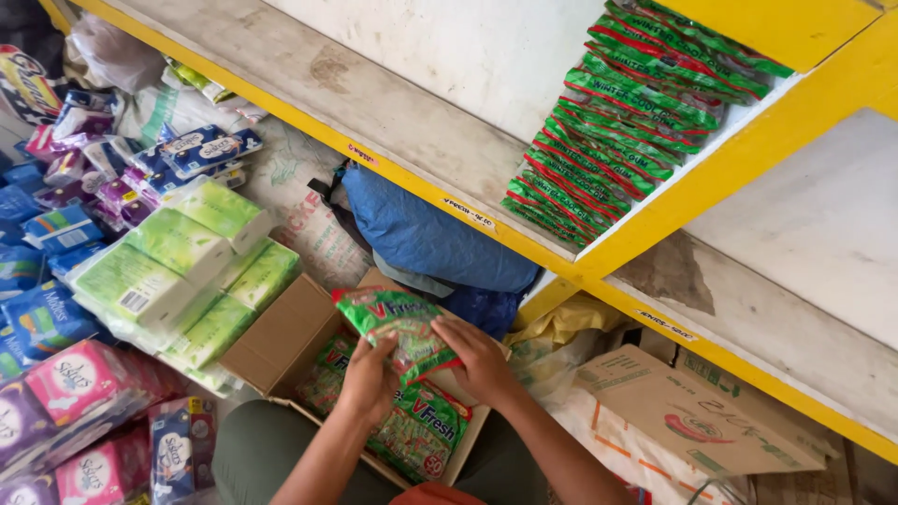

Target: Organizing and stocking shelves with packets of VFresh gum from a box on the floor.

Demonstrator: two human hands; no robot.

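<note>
Both hands are down over an open cardboard box [281, 341] on the floor, lifting a green packet of sweets [398, 327] out of it. The left hand [367, 379] has its fingers wrapped round the packet's lower left edge, and the right hand [482, 360] has its fingers closed on the lower right side, so the packet sits tilted between them just above the box. More green packets [421, 430] of the same kind lie inside the box beneath the hands. Up on the yellow-edged shelf [412, 122] a row of green and red sachets [622, 117] stands stacked on edge. A blue bag [430, 238] is tucked under the shelf behind the box. To the left, bundles of green tissue packs [178, 271] are piled, with pink tissue packs [79, 383] near them.
</note>
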